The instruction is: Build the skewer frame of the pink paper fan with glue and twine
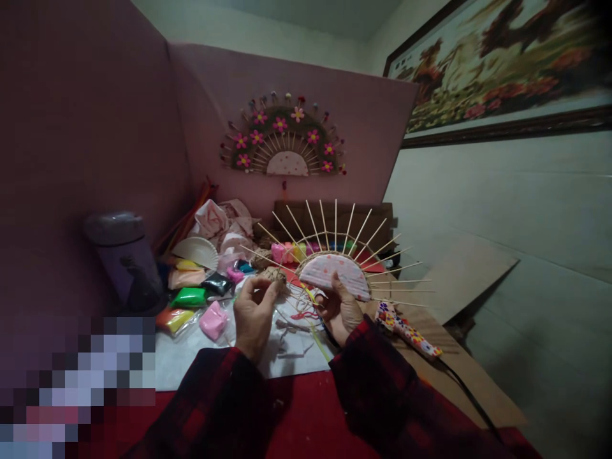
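My right hand grips the base of a half-round pink fan piece from which several thin wooden skewers spread out like rays. My left hand is pinched on brown jute twine at the fan's left edge, where the twine meets the lowest skewers. Both hands hover over a white sheet on the red-covered table. Both sleeves are dark red plaid.
Packets of coloured clay and a pink one lie left. A patterned glue gun with a black cord lies right. A lidded jar, paper plates, and a finished flowered fan on the pink board stand behind.
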Tool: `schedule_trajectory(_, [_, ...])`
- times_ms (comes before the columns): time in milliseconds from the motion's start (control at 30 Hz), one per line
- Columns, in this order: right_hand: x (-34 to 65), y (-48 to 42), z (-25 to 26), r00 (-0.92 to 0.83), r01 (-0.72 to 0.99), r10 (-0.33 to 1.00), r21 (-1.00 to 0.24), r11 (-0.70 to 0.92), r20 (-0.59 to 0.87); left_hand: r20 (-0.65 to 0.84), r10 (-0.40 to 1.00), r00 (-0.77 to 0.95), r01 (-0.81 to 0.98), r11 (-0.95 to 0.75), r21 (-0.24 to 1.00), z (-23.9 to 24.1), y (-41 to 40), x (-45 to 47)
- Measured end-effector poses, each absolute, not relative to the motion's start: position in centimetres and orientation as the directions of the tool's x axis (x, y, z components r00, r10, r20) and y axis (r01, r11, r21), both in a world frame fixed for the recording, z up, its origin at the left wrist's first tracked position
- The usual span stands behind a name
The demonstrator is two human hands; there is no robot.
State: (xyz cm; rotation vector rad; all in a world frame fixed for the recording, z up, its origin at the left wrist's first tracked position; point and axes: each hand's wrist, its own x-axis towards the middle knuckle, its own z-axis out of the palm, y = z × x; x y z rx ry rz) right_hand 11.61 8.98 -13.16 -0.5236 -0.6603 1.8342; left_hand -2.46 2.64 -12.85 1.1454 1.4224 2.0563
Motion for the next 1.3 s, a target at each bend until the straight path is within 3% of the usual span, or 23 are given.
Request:
schedule_trajectory(200, [11.4, 8.5, -12.9, -0.343, -0.677, 0.938, -0.679, -0.283, -0.049, 0.187, 0.848, -0.496, -0.262, -0.351, 0.899, -11.6, 2.5, -3.0])
schedule_trajectory(367, [11.4, 8.4, -13.0, -0.358, -0.663, 0.933, -0.691, -0.288, -0.045, 0.105, 0.888, -0.448, -0.405, -0.306, 0.862, -11.1, 2.3, -3.2])
schedule_trajectory(733, [11.1, 8.5, -13.3, -0.365, -0.663, 0.926, -0.670, -0.335, -0.102, -0.010, 0.895, -0.447, -0.408, -0.194, 0.892, -13.0, 3.5, -4.4])
schedule_trajectory(1300, [11.0, 8.4, -13.3, -0.336, -0.677, 0.933, -0.656, -0.335, -0.129, -0.037, 0.867, -0.496, -0.401, -0.191, 0.896, -12.7, 3.4, -4.2])
